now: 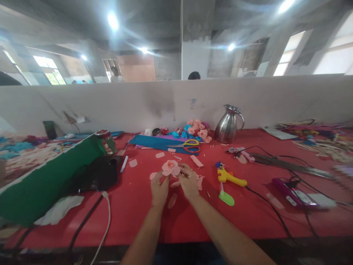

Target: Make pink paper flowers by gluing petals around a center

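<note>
In the head view, the flower (171, 168) is pale pink, curled tightly at its centre and wider at the outside. It is above the red desk (132, 224), between the left grip (160, 188) and the right grip (189, 182), which are both closed on its edges. Loose pieces (172, 201) lie closely around the grips. Beyond them are scissors (179, 146) on a blue sheet (149, 141); to their right, a yellow glue gun (231, 178).

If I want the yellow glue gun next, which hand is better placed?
Likely your right hand: right of the pink flower, it's nearer the yellow glue gun. Your left hand is farther away.
</note>
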